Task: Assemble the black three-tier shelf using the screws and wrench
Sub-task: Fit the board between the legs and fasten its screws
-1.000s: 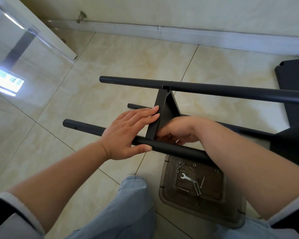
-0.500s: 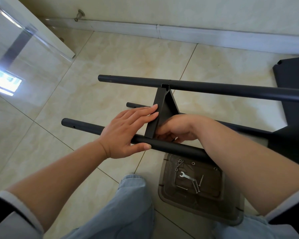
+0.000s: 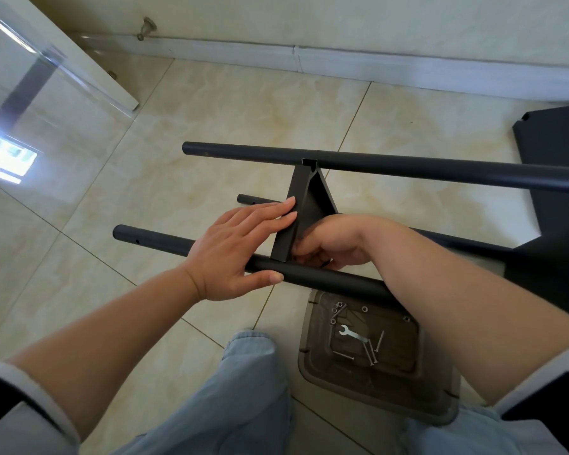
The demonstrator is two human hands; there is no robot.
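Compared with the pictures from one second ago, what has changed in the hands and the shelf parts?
Almost nothing changed. The left hand stays flat, fingers against the black shelf panel and thumb on the near pole. The right hand remains curled behind the panel at that pole; what it holds is hidden. The wrench and screws lie untouched in the tray. Only the view shifted slightly.

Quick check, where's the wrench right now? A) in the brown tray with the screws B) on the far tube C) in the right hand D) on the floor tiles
A: the wrench lies in the brown tray among loose screws, untouched by either hand.
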